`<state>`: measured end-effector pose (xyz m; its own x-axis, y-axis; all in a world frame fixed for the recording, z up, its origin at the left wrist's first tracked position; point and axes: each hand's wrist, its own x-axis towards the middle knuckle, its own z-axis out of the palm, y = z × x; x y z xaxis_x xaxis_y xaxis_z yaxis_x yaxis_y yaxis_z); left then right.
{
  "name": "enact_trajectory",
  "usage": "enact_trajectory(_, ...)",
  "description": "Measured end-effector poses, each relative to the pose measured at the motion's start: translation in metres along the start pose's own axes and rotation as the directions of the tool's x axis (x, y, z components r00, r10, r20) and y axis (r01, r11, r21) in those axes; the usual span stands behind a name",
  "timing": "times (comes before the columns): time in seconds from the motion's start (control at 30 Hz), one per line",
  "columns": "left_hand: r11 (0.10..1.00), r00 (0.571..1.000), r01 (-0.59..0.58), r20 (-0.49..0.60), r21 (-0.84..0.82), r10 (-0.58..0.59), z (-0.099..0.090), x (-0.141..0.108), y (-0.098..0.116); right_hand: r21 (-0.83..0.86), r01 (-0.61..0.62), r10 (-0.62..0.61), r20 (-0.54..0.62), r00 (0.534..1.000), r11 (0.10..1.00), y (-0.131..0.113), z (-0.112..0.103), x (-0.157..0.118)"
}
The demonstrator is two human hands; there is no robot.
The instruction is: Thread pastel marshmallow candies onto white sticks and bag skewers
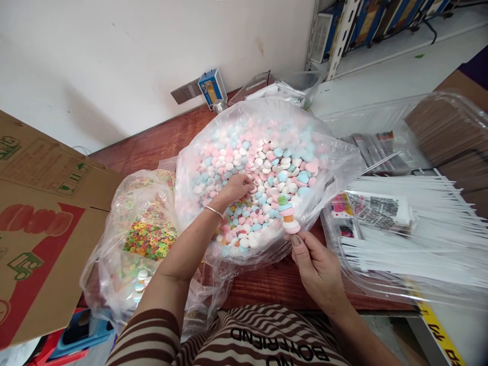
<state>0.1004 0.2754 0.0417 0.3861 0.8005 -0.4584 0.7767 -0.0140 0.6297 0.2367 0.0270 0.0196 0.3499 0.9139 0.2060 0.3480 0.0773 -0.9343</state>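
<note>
A large clear plastic bag point(339, 157) lies open, full of pink, white and blue candies point(282, 176). My left hand point(242, 187) reaches into it, fingers pinched together at the candies; a pinkish piece seems to be at the fingertips. Over the bag's front right edge, my right hand point(313, 262) is closed on the lower end of a candy skewer point(290, 218), whose stacked pieces are green, blue, pink, orange and white. Left of the big bag is a second bag with small colourful rings point(150, 239), and a few stacked candies point(141, 282) lie at its front.
A cardboard box point(41, 218) stands at the left. At the right, a clear plastic tray point(381, 290) holds many white sticks point(396, 254) and printed packets. A small blue box point(212, 89) stands by the wall, with shelving behind at the right.
</note>
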Motion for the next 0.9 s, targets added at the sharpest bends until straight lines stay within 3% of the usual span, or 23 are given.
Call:
enact_trajectory(0.23, 0.981, 0.993, -0.106, -0.033, 0.162, 0.112, 0.002, 0.0, -0.004, -0.023, -0.001, 0.001, 0.014, 1.0, 1.0, 0.0, 0.0, 0.002)
enact_trajectory(0.53, 0.885, 0.947, -0.296, -0.013, 0.359, 0.322, 0.002, -0.008, -0.011, -0.032, -0.014, 0.016, 0.037, 0.999, 0.999, 0.0, 0.0, 0.001)
enact_trajectory(0.77, 0.798, 0.835, -0.398, -0.182, 0.453, 0.519, 0.027, -0.032, -0.03, -0.022, -0.009, 0.01, 0.044, 0.999, 1.0, 0.001, 0.003, 0.001)
enact_trajectory(0.9, 0.809, 0.818, -0.395, -0.233, 0.436, 0.525, 0.036, -0.036, -0.03, -0.03, -0.002, 0.003, 0.043, 0.999, 1.0, 0.001, 0.006, 0.0)
